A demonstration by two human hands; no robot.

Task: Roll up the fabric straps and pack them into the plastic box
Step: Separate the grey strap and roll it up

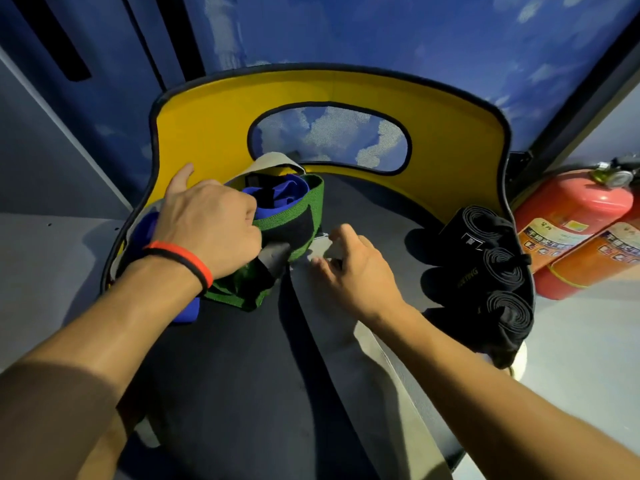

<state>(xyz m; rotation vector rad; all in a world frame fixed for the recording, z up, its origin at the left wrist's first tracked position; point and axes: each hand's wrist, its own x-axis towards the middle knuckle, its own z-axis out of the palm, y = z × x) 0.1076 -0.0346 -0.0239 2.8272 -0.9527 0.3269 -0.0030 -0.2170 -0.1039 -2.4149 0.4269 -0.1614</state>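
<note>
A heap of loose fabric straps lies at the left of a dark mat (242,368): a green strap (304,206), a blue strap (284,192) and black ones tangled together. My left hand (211,230) grips this heap from above, its fingers curled into the cloth. A long grey strap (346,323) runs flat across the mat toward me. My right hand (353,268) pinches the far end of that grey strap with curled fingers. Three rolled black straps (498,268) sit in a row at the right. No plastic box is plainly visible.
A yellow curved panel (450,140) with a mesh window stands behind the mat. Two red fire extinguishers (575,233) lie on the grey floor at the right. A blue sky-patterned wall (381,29) closes off the back. A small white object (519,362) peeks out below the black rolls.
</note>
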